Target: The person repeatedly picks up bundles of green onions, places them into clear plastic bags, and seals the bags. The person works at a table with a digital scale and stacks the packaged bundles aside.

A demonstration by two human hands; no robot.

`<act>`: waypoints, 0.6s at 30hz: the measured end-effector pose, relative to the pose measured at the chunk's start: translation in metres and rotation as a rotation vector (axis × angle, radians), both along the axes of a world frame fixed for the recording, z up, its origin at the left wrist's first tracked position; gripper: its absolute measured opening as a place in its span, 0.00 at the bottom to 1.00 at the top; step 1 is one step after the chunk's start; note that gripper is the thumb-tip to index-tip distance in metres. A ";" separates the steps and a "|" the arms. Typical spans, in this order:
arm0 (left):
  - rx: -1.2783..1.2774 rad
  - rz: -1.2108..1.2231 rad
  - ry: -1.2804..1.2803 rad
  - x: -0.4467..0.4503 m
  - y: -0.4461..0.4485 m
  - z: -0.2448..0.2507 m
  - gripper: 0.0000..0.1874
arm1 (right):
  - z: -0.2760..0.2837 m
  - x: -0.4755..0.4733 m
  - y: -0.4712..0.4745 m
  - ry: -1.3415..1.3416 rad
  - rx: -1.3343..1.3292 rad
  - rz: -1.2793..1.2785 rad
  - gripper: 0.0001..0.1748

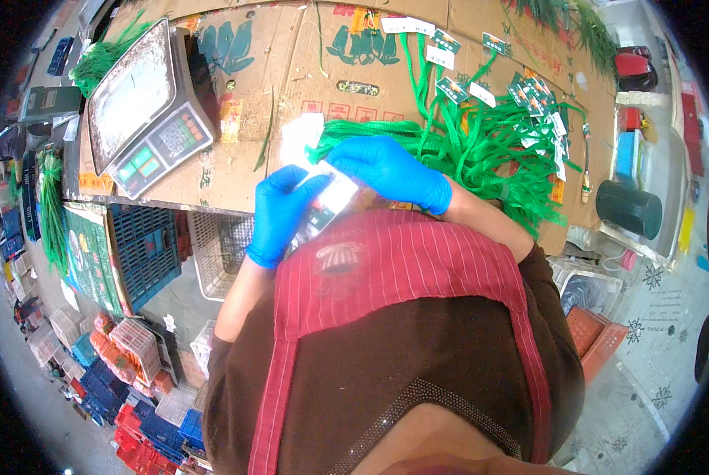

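Note:
My left hand (pixel 283 205), in a blue glove, pinches a small stack of printed labels (pixel 338 189) in front of the apron. The labels are white with a dark green part and bear writing. My right hand (pixel 384 169), also gloved in blue, has its fingers bent around the end of a green mesh netting sleeve (pixel 372 129), right beside the labels. The right thumb and fingertips are partly hidden. More green mesh sleeves (pixel 479 148) lie in a heap to the right, many with tags (pixel 533 98) on their ends. Glare washes out the area beyond my left fingers.
A digital scale (pixel 152 119) with a stained metal pan stands on the cardboard-covered table (pixel 295 77) at left. Green vegetables (pixel 108 59) lie behind it. At right are a knife (pixel 586 178) and a dark green container (pixel 628 209). A white basket (pixel 218 255) stands below the table edge.

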State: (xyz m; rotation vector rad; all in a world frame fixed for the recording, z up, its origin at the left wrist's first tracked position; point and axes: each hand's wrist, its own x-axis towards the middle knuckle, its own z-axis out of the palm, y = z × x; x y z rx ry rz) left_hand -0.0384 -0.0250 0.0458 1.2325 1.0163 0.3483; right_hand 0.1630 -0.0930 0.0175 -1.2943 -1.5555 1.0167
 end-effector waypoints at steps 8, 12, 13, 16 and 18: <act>-0.032 0.012 0.008 0.001 -0.002 -0.009 0.08 | 0.002 0.000 -0.001 0.052 -0.036 -0.024 0.15; -0.006 -0.010 0.048 0.001 0.000 -0.015 0.06 | 0.005 0.000 -0.002 0.205 -0.253 -0.032 0.13; 0.012 -0.016 0.079 0.002 0.000 -0.016 0.06 | 0.006 0.001 -0.001 0.252 -0.297 -0.064 0.12; -0.010 -0.074 0.017 0.002 0.001 -0.016 0.08 | 0.006 0.002 0.000 0.350 -0.392 -0.147 0.11; -0.034 -0.072 -0.003 0.001 0.002 -0.015 0.08 | 0.006 0.002 -0.001 0.375 -0.381 -0.165 0.11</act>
